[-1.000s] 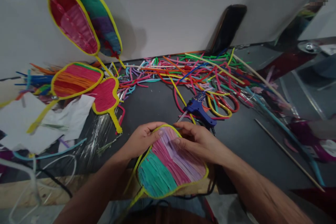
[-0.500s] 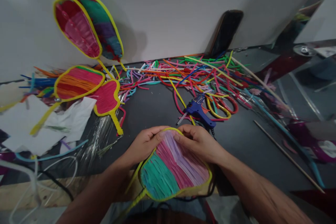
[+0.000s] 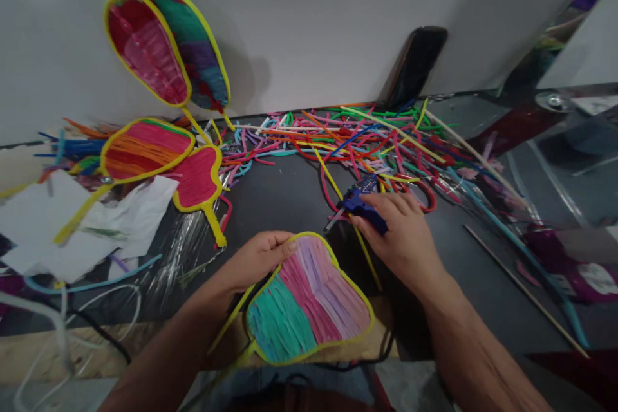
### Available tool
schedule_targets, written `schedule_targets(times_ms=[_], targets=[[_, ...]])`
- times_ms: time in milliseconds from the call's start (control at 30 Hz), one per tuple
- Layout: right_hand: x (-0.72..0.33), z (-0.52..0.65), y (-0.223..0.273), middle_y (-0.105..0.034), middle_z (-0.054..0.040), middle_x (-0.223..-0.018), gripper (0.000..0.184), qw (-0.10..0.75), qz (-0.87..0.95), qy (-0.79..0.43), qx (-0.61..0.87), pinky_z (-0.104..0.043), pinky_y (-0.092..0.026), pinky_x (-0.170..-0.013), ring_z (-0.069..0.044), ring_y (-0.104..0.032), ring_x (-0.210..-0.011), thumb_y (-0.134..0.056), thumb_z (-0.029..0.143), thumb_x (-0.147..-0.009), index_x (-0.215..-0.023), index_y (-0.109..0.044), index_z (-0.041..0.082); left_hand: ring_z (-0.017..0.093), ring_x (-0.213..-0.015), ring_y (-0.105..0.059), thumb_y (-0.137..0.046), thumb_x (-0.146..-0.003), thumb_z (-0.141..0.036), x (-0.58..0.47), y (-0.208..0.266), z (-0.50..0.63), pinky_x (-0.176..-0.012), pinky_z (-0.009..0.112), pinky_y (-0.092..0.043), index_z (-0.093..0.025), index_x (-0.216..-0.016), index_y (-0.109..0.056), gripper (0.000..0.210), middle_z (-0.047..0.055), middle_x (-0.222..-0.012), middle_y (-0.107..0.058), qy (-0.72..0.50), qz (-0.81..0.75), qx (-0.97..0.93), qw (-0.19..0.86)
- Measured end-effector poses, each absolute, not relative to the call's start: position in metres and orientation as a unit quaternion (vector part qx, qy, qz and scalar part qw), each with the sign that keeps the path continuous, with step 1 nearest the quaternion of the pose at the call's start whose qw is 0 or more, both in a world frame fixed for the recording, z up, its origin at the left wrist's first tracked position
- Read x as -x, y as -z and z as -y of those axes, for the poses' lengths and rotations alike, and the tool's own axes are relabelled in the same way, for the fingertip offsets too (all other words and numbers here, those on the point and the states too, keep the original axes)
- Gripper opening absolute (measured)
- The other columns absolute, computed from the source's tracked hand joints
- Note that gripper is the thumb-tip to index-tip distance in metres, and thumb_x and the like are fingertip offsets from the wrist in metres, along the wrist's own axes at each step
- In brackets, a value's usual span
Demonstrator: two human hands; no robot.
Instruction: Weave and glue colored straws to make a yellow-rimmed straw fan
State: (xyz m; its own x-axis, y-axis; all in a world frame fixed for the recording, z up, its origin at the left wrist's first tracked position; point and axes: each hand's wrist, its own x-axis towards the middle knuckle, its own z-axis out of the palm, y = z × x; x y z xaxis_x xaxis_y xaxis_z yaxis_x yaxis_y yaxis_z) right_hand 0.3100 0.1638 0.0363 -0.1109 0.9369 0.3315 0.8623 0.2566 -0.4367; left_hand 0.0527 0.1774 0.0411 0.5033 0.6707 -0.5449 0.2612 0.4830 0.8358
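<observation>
My left hand pinches the upper left edge of a fan made of pipe cleaners. Green, pink and lilac strips fill it, its rim is yellow, and its yellow handle points down toward me. Over the table's middle my right hand closes around a blue glue gun, thumb below and fingers on top. The gun lies with its nozzle end near the pipe cleaner heap, and a glue stick pokes out of its back at the left. Part of its grip is hidden by my fingers.
A heap of colourful pipe cleaners runs along the wall. Finished-looking fans lie or lean at the left beside white paper. Red-handled scissors lie past my right hand. A phone leans on the wall; a thin stick lies right.
My right hand has let go of the fan's upper edge and moved up and right onto the glue gun. The left hand keeps the fan, which has shifted slightly left.
</observation>
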Motion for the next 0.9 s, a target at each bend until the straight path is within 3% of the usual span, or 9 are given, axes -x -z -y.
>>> schedule_targets(times_ms=[167, 433, 533, 633, 767, 900], targets=[[-0.321, -0.173, -0.018, -0.063, -0.0190, -0.109, 0.048, 0.169, 0.752, 0.003, 0.637, -0.052, -0.042, -0.089, -0.035, -0.054, -0.100, -0.063, 0.036, -0.082, -0.122, -0.056, 0.010, 0.010, -0.050, -0.046, -0.060, -0.082, -0.053, -0.045, -0.035, -0.182, -0.046, 0.018, -0.035, -0.012, -0.100, -0.070, 0.046, 0.000, -0.062, -0.059, -0.125, -0.474, -0.499, 0.715], [-0.322, -0.179, -0.016, -0.069, -0.0189, -0.102, 0.044, 0.168, 0.749, -0.025, 0.640, -0.052, -0.043, -0.088, -0.034, -0.057, -0.093, -0.054, 0.026, -0.083, -0.123, -0.055, 0.007, 0.007, -0.051, -0.033, -0.058, -0.085, -0.050, -0.047, -0.038, -0.183, -0.044, 0.017, -0.025, -0.013, -0.097, -0.070, 0.041, -0.003, -0.061, -0.049, -0.125, -0.480, -0.517, 0.698], [-0.324, -0.178, -0.025, -0.068, -0.0183, -0.103, 0.045, 0.223, 0.709, -0.047, 0.668, -0.051, -0.045, -0.088, -0.034, -0.056, -0.099, -0.055, 0.027, -0.080, -0.122, -0.056, 0.009, 0.007, -0.051, -0.031, -0.057, -0.085, -0.051, -0.046, -0.037, -0.183, -0.045, 0.017, -0.023, -0.012, -0.098, -0.069, 0.042, -0.003, -0.060, -0.048, -0.123, -0.476, -0.524, 0.696], [-0.325, -0.174, -0.037, -0.066, -0.0162, -0.111, 0.046, 0.342, 0.638, -0.116, 0.681, -0.046, -0.050, -0.083, -0.031, -0.060, -0.099, -0.052, 0.030, -0.083, -0.126, -0.053, 0.014, 0.007, -0.050, -0.030, -0.056, -0.085, -0.053, -0.046, -0.037, -0.183, -0.045, 0.018, -0.022, -0.012, -0.101, -0.068, 0.046, -0.005, -0.058, -0.045, -0.119, -0.475, -0.522, 0.698], [-0.323, -0.168, -0.053, -0.068, -0.0112, -0.101, 0.034, 0.476, 0.506, -0.340, 0.634, -0.033, -0.052, -0.054, -0.023, -0.066, -0.075, -0.045, 0.032, -0.089, -0.119, -0.056, 0.022, 0.006, -0.050, -0.030, -0.059, -0.081, -0.058, -0.047, -0.037, -0.183, -0.045, 0.017, -0.023, -0.011, -0.098, -0.067, 0.050, -0.006, -0.058, -0.044, -0.116, -0.477, -0.516, 0.702], [-0.321, -0.163, -0.060, -0.068, -0.0060, -0.092, 0.023, 0.499, 0.472, -0.492, 0.535, -0.022, -0.043, -0.039, -0.016, -0.062, -0.063, -0.058, 0.040, -0.085, -0.101, -0.061, 0.024, 0.006, -0.049, -0.030, -0.061, -0.077, -0.061, -0.049, -0.038, -0.183, -0.045, 0.017, -0.023, -0.010, -0.095, -0.066, 0.054, -0.005, -0.059, -0.047, -0.126, -0.470, -0.487, 0.726]])
